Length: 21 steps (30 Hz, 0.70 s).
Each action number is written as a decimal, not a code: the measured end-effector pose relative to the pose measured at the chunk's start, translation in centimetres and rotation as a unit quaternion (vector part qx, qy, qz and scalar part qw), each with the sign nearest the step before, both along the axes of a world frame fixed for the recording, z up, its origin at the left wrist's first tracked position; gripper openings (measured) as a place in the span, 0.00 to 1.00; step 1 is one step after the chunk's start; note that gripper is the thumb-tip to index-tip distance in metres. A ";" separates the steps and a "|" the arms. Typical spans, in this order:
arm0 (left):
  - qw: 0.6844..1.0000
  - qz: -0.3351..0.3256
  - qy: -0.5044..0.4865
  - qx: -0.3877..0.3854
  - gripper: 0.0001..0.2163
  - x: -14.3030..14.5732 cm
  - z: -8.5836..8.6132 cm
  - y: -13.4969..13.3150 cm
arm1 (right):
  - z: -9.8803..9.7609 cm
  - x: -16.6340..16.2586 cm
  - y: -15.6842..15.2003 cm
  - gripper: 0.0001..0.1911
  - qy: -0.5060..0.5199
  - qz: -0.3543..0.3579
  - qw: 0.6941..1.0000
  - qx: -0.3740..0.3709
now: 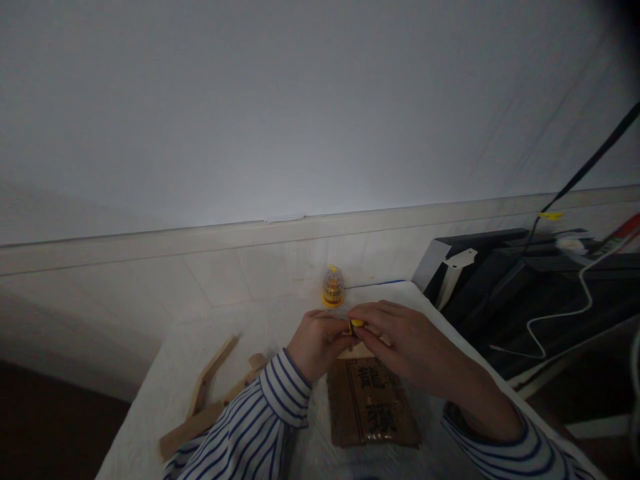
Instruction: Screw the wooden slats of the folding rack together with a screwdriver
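Note:
My left hand (317,343) and my right hand (400,337) meet above the white table (165,387), fingers pinched together around a small yellow piece (357,324). Both wrists wear blue-and-white striped sleeves. Just beyond the hands stands a small clear dome-shaped holder (333,287) with a yellow base. Under my hands lies a brown cardboard packet (373,403) with dark print. What the yellow piece is exactly cannot be made out.
Several wooden strips (207,400) lie joined at angles on the table's left. To the right stands dark equipment (505,280) with a white cable (560,317), a black strap and a yellow clip. A pale wall and floor lie behind.

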<state>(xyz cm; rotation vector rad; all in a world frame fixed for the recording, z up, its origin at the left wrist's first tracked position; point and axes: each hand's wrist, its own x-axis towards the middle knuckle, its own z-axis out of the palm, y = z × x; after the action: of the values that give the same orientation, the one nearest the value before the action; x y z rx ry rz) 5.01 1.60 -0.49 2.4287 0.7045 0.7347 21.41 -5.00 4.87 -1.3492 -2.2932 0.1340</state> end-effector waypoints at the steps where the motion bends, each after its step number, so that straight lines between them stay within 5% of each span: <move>1: 1.000 -0.003 0.000 0.000 0.08 0.0 -0.1 0.0 | 0.0 0.0 0.0 0.15 -0.001 0.001 1.000 -0.001; 21: 1.000 -0.019 -0.018 -0.017 0.09 0.1 -0.8 0.3 | -0.3 -0.2 0.2 0.10 -0.047 -0.046 0.998 0.000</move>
<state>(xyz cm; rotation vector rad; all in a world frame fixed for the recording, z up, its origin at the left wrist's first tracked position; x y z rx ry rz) 5.09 1.86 -1.27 2.3843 0.6511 0.7440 21.24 -4.80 4.55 -1.4877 -2.3021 0.0417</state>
